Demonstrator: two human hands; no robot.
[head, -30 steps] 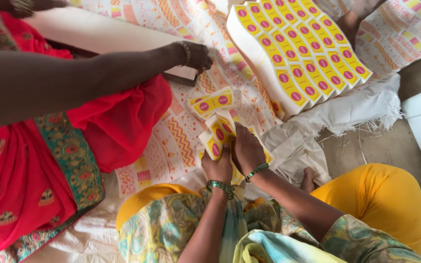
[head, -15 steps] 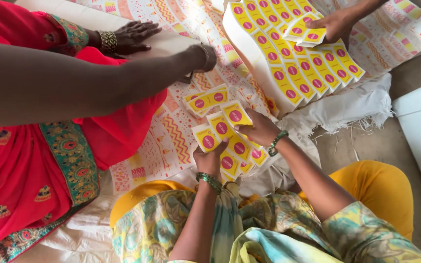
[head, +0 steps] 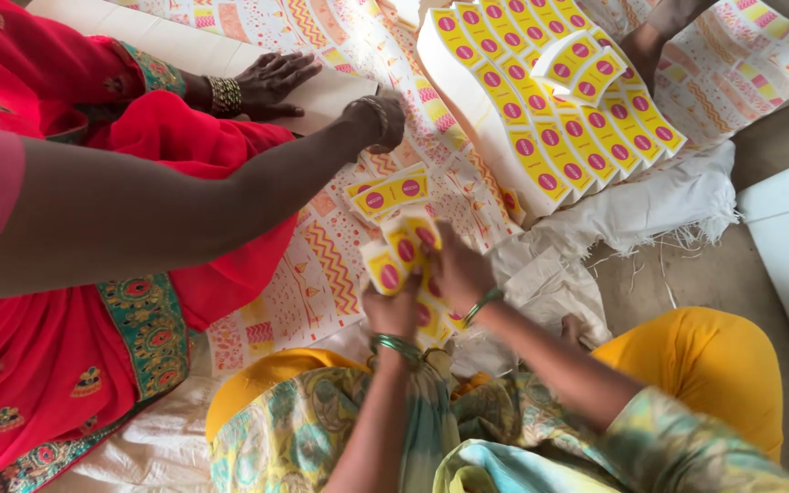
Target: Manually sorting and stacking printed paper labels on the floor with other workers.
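At six o'clock, our left hand (head: 393, 310) and right hand (head: 457, 271) each keep a closed grip on yellow label strips (head: 404, 251); a white tray (head: 468, 119) at one o'clock holds rows more.

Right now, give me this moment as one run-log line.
left hand: holds yellow labels | right hand: on same labels | co-worker's hand: on patterned sheet | label stack: beyond

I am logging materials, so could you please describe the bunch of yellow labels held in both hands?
The bunch of yellow labels is a fanned handful of small yellow rectangles, each with a pink-red round mark, apparently thin paper. The left hand grips it from below; the right hand holds its right side, above the patterned sheet.
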